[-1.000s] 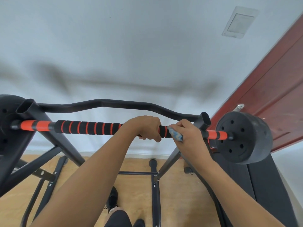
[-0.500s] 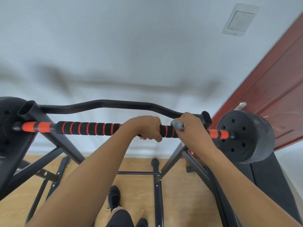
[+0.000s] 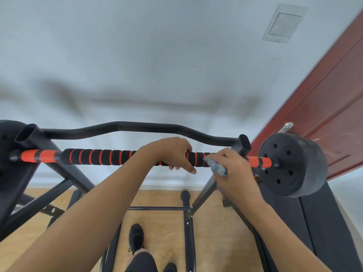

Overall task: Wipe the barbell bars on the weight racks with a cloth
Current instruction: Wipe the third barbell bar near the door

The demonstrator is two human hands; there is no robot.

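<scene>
Barbell bar [image 3: 98, 157], foam-ringed in black and orange, lying across the uprights of the black rack [image 3: 243, 144], gripped overhand right of its middle by the left hand [image 3: 169, 152], with the right hand [image 3: 234, 175] just beside, curled round a blue cloth [image 3: 217, 168] against the bar, short of the black weight plate [image 3: 292, 163].

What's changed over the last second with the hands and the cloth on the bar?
The right hand rolled the cloth up over the bar, then back down to its near side. The left hand still grips the bar, which stays on the rack.
</scene>
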